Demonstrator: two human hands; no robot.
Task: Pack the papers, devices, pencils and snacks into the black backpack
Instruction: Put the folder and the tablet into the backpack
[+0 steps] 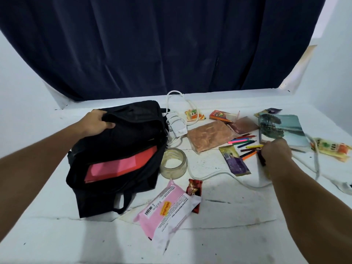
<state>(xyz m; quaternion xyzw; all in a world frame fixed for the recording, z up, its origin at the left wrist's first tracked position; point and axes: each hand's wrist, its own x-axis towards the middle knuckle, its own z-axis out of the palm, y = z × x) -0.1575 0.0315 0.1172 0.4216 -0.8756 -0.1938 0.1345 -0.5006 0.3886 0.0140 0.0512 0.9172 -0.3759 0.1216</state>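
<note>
Black backpack (122, 149), soft fabric, lies on white worktop (219, 235) at left, top flap open, pink-red paper sheets (120, 164) sticking out of its pocket. Left hand (96, 122) grips the bag's upper edge. Right hand (276, 151) curled over loose coloured pencils (245, 142), pinching a dark one. Nearby: clear tape roll (173, 162), glossy pink snack pack (167, 208), purple wrapper (234, 161), book (282, 130), white cable (219, 176).
</note>
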